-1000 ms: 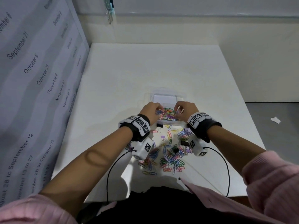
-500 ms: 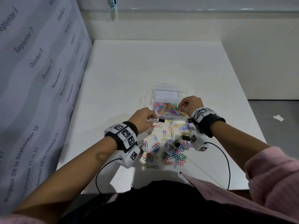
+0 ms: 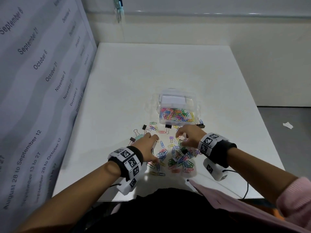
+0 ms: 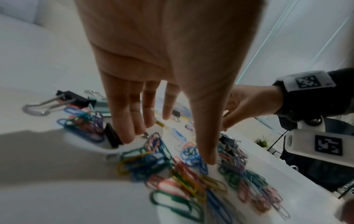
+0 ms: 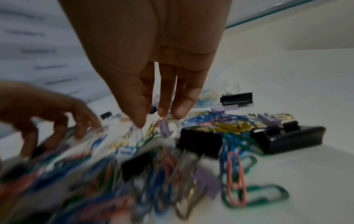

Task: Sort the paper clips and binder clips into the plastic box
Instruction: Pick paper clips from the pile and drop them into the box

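both hands' fingers apart over paper clips (image 3: 175,158); binder clips (image 3: 168,126) front plastic box (image 3: 176,98).

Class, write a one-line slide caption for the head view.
Both hands, left hand and right hand, reach into scattered coloured paper clips before a clear plastic box on a white table.

Both your forearms reach forward side by side, each wrist wrapped in a black band carrying white marker blocks. Your left hand (image 3: 148,148) is palm down with its 4 fingers (image 4: 132,115) straight and close together, the thumb stretched apart. Your right hand (image 3: 188,137) hangs palm down just beside it, fingers (image 5: 164,97) extended downward and loosely spread, nothing visibly gripped in either. Pink sleeves are pushed up both arms.
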Tool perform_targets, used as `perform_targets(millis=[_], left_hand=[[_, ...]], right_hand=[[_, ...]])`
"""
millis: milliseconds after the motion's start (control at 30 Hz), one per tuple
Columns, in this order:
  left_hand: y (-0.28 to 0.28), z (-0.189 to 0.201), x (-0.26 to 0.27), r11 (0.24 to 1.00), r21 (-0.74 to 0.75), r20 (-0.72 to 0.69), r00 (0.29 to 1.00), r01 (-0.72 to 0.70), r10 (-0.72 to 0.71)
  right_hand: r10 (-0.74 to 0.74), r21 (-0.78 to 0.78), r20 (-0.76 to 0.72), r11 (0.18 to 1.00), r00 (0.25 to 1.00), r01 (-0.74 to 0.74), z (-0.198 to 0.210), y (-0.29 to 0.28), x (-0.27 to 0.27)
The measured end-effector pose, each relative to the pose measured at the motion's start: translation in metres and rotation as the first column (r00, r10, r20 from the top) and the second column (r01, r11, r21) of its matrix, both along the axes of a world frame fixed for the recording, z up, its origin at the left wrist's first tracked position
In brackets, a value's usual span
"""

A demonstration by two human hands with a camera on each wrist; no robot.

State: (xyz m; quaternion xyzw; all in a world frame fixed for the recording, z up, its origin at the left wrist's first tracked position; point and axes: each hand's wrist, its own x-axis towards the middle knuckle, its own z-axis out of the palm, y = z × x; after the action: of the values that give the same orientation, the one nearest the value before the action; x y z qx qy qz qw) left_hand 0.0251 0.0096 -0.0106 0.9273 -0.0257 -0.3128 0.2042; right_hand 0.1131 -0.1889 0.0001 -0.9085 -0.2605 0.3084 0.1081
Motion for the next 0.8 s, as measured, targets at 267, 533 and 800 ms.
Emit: perform_targets(millis=[267,533,800], left_hand=[[-0.013,-0.007,0.001,0.998,0.016,0.104,0.993,0.056,-0.057],[-0.001,-0.013,0.003,1.0,0.008,0.138,0.99,0.017,-0.018],[0.028,-0.018,-0.006,0.995,0.087,0.089,0.995,0.046,-0.054]], right_hand=[[0.098,0.115,0.084,0.988,0.992,-0.107,-0.02,0.012,-0.027],[0.082,0.166,0.029,0.982,0.996,-0.085,-0.027,0.033,-0.035],[0.116,0.052,-0.092,0.992,0.989,-0.112,-0.025,0.058,-0.044]])
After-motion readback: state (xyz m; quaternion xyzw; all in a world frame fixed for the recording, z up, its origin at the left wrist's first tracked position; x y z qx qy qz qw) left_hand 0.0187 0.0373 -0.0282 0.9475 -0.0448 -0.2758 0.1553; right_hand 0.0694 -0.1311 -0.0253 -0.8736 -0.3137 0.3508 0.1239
